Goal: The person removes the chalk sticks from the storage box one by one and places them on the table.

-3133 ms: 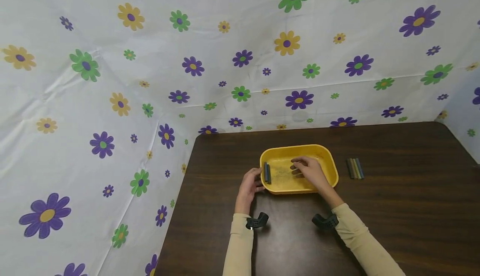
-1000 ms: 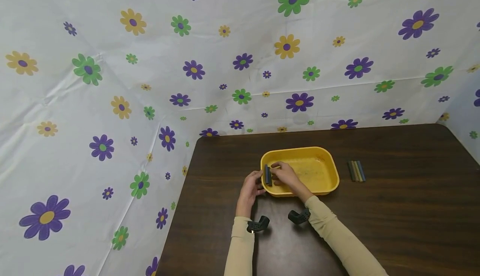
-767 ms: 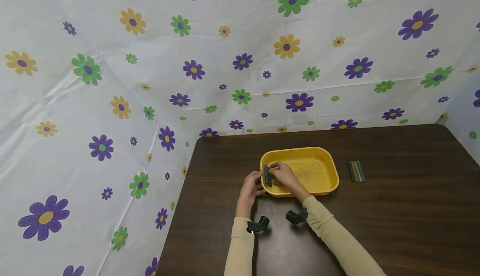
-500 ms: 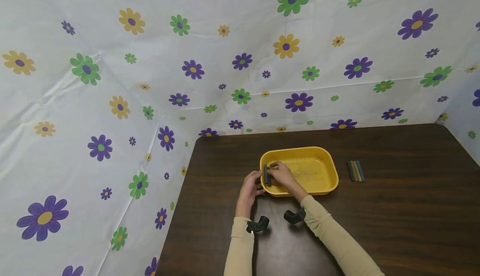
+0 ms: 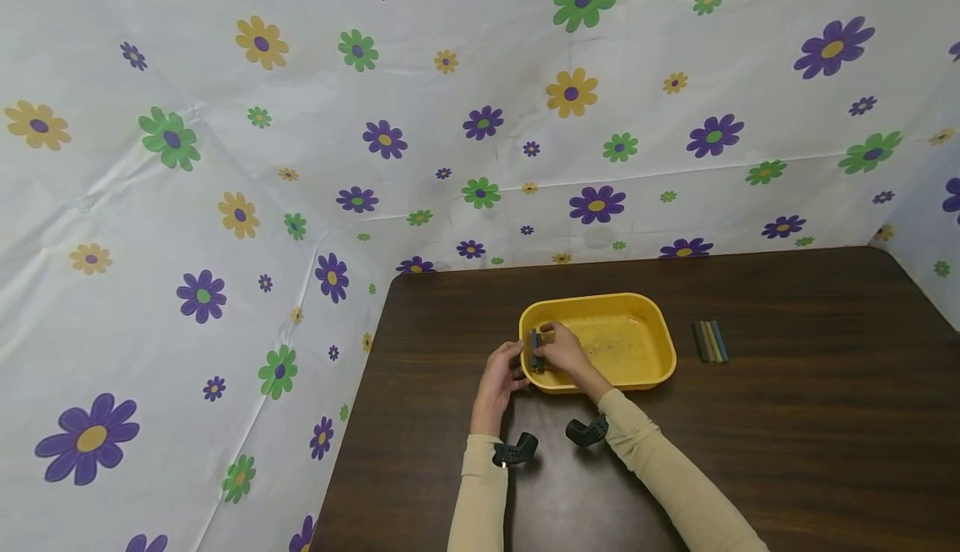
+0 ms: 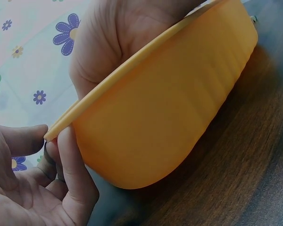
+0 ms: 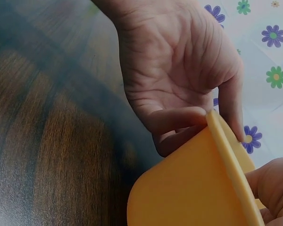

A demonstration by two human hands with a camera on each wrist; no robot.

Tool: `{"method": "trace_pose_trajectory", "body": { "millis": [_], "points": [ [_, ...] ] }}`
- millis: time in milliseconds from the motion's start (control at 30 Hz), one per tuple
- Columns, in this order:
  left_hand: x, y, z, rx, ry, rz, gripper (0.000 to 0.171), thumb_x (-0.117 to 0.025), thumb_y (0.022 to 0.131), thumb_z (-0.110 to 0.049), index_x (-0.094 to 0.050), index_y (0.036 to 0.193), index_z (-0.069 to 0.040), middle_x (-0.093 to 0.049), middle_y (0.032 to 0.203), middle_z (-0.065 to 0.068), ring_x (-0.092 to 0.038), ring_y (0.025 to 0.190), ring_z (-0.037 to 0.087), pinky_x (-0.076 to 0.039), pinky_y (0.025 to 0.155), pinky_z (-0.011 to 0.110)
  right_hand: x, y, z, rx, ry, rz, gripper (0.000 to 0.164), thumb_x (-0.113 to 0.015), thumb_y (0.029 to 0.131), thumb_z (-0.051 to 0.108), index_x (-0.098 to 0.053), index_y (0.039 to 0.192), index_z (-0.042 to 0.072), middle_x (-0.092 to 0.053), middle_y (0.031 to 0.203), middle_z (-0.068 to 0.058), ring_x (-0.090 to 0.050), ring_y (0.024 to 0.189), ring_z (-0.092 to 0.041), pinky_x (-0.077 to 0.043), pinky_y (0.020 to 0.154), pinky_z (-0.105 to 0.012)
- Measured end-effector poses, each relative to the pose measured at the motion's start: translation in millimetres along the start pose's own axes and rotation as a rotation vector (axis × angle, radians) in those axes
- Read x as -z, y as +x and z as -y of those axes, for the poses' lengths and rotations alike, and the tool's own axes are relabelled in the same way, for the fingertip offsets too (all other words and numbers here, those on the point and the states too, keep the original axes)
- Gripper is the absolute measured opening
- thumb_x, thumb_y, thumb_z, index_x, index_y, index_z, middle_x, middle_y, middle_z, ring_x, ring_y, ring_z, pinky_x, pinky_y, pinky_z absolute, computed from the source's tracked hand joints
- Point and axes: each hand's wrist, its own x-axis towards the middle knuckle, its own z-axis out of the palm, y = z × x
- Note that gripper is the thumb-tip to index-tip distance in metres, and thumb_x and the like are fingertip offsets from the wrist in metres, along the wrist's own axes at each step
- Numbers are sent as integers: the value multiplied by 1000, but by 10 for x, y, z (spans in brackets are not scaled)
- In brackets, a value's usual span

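In the head view, a yellow plastic tub (image 5: 615, 352) sits on the dark wooden table, with dusty marks on its floor. My left hand (image 5: 498, 381) grips its left end. Up close, the left wrist view has the left thumb and fingers (image 6: 73, 165) pinching the tub's rim (image 6: 108, 87). Inside, by the left wall, stand dark blue-grey chalk sticks (image 5: 536, 342) side by side. My right hand (image 5: 566, 350) reaches into the tub, thumb and fingertips on those sticks, which it partly covers. From the right wrist, the tub wall hides most of the right hand's fingers (image 7: 276, 186).
To the right of the tub, several more chalk sticks (image 5: 709, 342) lie in a neat row, dark, yellowish and blue. The table (image 5: 810, 419) meets a flowered white sheet (image 5: 465, 77) behind and on the left. Each wrist carries a black camera mount (image 5: 516, 449).
My right hand has come left from mid-tub to the chalk sticks, its thumb now over them. The sticks have shifted slightly right, off the wall. The left hand keeps its grip.
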Motion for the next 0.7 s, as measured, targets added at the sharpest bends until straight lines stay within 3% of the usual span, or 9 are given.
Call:
{"method": "trace_pose_trajectory", "body": {
  "millis": [300,700],
  "points": [
    [-6,-17,-11,-2,-7,2,19,-58,107,-28,-62,97,-11,-59,98,3,-60,64,11,-51,57,23,-24,54,-28,31,-107,-17,47,-70,88,-9,-53,133,-12,-67,113,-30,-67,98,-38,-58,74,-40],
    [-7,-21,9,-11,-7,1,20,-58,107,-27,-60,96,-11,-58,98,3,-58,63,10,-51,56,23,-15,23,-15,43,-106,-17,46,-71,87,-10,-55,130,-13,-69,107,-29,-69,89,-36,-58,67,-37]
  ]
}}
